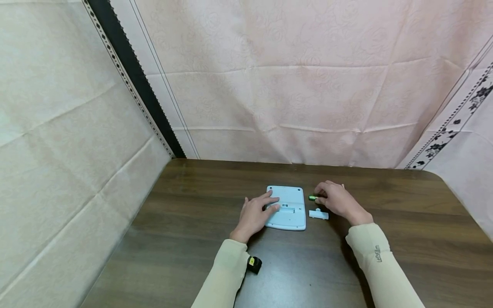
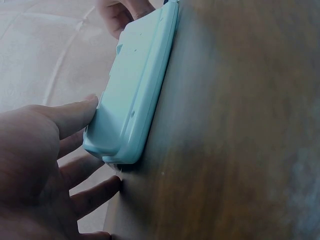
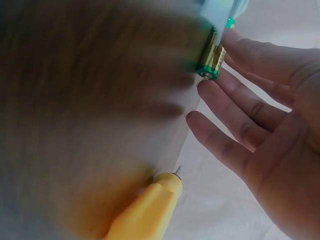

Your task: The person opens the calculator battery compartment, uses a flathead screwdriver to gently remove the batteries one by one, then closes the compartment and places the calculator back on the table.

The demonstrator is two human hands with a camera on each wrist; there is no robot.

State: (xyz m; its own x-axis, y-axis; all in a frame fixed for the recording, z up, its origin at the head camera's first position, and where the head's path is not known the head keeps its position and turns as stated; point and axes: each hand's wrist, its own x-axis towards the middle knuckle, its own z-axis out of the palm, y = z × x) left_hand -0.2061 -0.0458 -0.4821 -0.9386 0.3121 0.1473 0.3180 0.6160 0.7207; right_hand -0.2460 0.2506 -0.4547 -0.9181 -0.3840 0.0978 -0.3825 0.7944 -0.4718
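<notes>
A flat light-blue device lies back side up on the table, with a recessed compartment in its middle. My left hand rests on its left side, fingers extended; in the left wrist view the thumb touches its edge. To the right of the device, my right hand has its thumb and fingertips at small green-and-gold batteries, pinching at their side. A green battery end shows beyond these fingers in the head view. Just below that hand lies a small light-blue battery cover.
A yellow-handled tool with a thin metal tip shows in the right wrist view. The brown wooden table meets pale hanging cloth at the back and sides. A black wrist device sits by the left sleeve.
</notes>
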